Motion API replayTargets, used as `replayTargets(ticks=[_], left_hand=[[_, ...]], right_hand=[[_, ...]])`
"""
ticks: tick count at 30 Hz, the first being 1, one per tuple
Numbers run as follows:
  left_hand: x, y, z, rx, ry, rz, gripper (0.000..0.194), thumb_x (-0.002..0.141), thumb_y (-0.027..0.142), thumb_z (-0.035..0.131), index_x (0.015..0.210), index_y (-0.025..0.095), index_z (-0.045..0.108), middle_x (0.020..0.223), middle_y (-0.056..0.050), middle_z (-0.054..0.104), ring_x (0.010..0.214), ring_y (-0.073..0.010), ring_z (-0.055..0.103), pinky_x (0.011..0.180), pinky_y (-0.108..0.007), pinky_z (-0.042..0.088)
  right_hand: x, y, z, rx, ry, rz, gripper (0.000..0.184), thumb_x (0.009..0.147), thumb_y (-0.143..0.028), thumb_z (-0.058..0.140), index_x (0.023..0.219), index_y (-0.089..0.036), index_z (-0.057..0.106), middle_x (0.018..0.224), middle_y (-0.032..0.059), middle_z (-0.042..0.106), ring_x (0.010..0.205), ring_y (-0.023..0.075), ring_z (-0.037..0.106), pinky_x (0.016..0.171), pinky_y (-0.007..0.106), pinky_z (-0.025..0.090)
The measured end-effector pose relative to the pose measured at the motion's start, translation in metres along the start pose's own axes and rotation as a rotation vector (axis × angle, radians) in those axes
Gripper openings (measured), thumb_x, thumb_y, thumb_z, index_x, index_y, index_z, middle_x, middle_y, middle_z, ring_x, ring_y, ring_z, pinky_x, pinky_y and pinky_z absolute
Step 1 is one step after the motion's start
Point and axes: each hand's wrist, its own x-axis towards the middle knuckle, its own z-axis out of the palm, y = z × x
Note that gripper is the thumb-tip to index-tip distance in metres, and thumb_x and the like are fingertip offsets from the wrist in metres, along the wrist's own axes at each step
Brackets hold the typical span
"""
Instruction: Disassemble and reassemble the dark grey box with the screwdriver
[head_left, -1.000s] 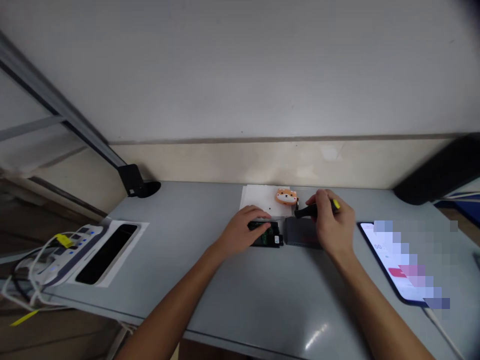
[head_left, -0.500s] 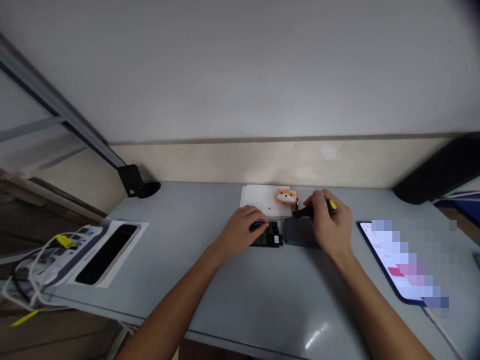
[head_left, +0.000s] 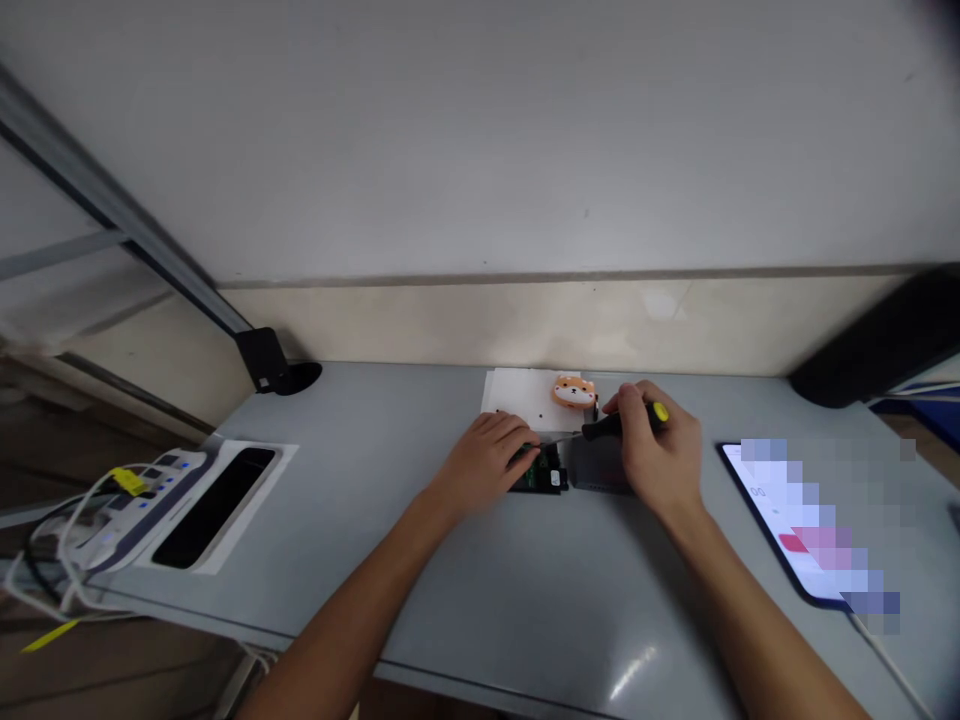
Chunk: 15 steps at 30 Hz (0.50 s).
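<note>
My right hand point(head_left: 656, 445) is closed around the black handle of a screwdriver point(head_left: 604, 428) with a yellow end cap. The thin shaft points left and lies nearly level, its tip at the fingertips of my left hand point(head_left: 491, 458). That hand is closed over the left end of a dark-framed green circuit board point(head_left: 546, 470), thumb and fingers near its upper edge. What lies under the fingers is hidden. A flat dark grey case point(head_left: 596, 468) sits just right of the board, partly under my right hand.
Behind the hands, an orange dog-face case point(head_left: 574, 391) rests on white paper point(head_left: 517, 395) with small dark specks. A lit phone point(head_left: 784, 530) with a cable lies at right, a dark phone point(head_left: 214, 508) and a power strip point(head_left: 142, 510) at left. A black cylinder point(head_left: 870, 350) stands back right.
The screwdriver and my right hand have shifted slightly left, with the shaft tip now closer to my left fingertips. The left hand has barely moved on the board.
</note>
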Motion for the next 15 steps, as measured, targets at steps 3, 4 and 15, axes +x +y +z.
replayTargets(ticks=[3,4,15], left_hand=[[0.0,0.0006,0.0003,-0.031,0.02,-0.001,0.018,0.109,0.025,0.05,0.103,0.019,0.067,0.099,-0.005,0.073,0.097,-0.0205,0.068,0.093,-0.037,0.052],[0.0001,0.0009,0.0003,-0.046,0.031,-0.006,0.018,0.108,0.025,0.05,0.103,0.019,0.066,0.099,-0.005,0.073,0.097,-0.0205,0.068,0.092,-0.037,0.052],[-0.0004,0.0028,-0.0002,-0.238,0.017,-0.144,0.023,0.097,0.03,0.068,0.119,0.023,0.066,0.122,-0.009,0.069,0.118,-0.0257,0.065,0.103,-0.044,0.054]], right_hand=[[-0.001,0.0002,0.0021,0.029,0.013,-0.012,0.034,0.092,-0.048,0.058,0.07,-0.022,0.061,0.054,-0.0042,0.049,0.052,0.0122,0.046,0.05,0.026,0.036],[-0.0012,0.0002,0.0031,0.045,0.025,-0.02,0.032,0.091,-0.048,0.059,0.073,-0.022,0.062,0.058,-0.0037,0.053,0.054,0.0124,0.048,0.051,0.026,0.038],[-0.0028,0.0024,0.0063,0.064,0.008,-0.042,0.031,0.092,-0.054,0.06,0.086,-0.023,0.062,0.065,-0.0018,0.063,0.054,0.0134,0.053,0.051,0.026,0.042]])
